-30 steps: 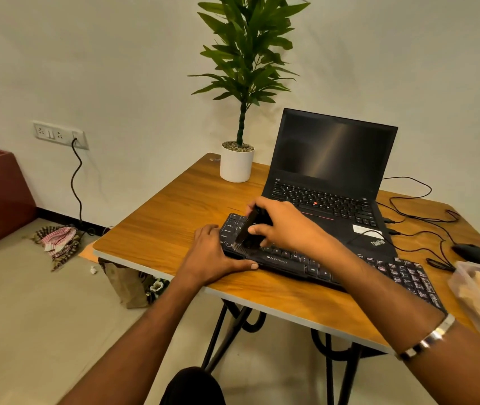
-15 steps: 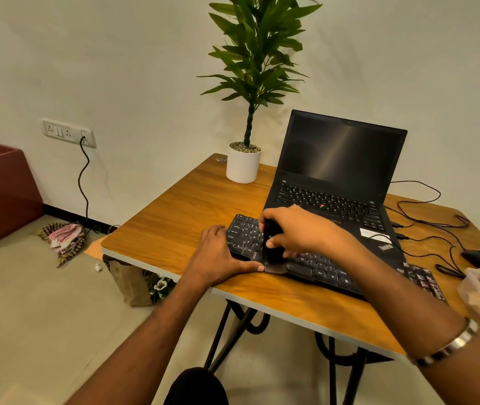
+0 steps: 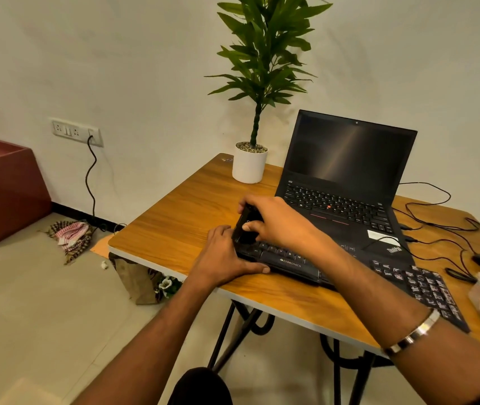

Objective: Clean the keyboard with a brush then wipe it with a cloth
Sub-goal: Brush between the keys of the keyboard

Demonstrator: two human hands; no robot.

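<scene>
Your right hand [image 3: 276, 222] holds a small black brush [image 3: 243, 229] in a curled grip over the left end of the flat black plastic keyboard [image 3: 349, 273]; your left hand [image 3: 221, 258] rests flat, fingers relaxed, steadying that end on the wooden surface [image 3: 174, 226].

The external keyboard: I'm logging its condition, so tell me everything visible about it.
The keyboard is black and plastic-looking, with white legends, a ZEBRONICS mark below the space bar and a number pad at its right end. It lies flat on the wooden table, before the laptop. The left hand holds its left end; the right hand grips a black brush over its left keys.
</scene>
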